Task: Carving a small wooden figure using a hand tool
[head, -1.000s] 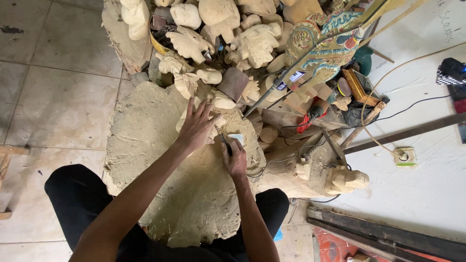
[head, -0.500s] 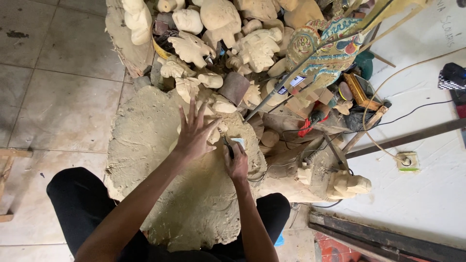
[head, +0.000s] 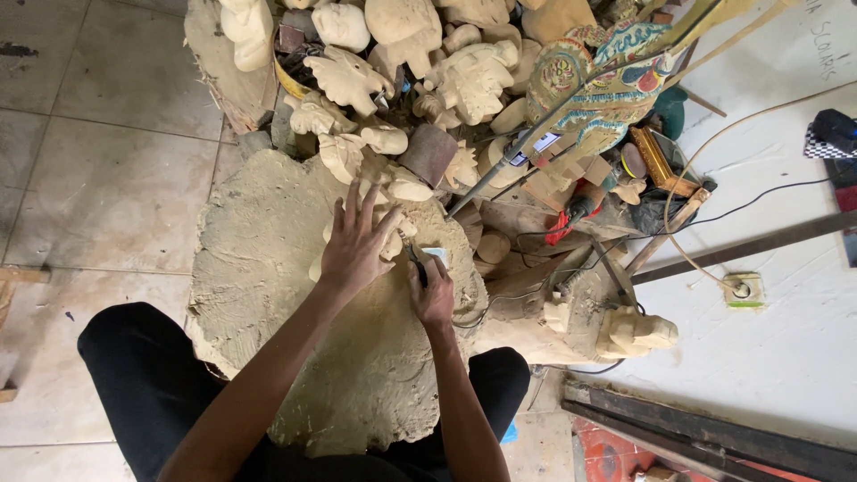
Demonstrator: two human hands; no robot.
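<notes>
Floor tiles (head: 98, 178) at nine o'clock. At centre, a large rough wood slab (head: 268, 268) rests across the person's black-clad knees (head: 143, 375). Left hand (head: 355, 248) lies on the slab's upper part, fingers spread flat, pressing a small pale carving (head: 393, 236) against it. Right hand (head: 433, 290), just at four o'clock of the left, is closed around a small tool (head: 427, 259) with a dark handle; its tip meets the carving. At twelve o'clock, a heap of unpainted figures (head: 402, 62). At one o'clock, a painted figure (head: 607, 80). At three o'clock, a carved head (head: 634, 332) and a floor socket (head: 743, 289).
</notes>
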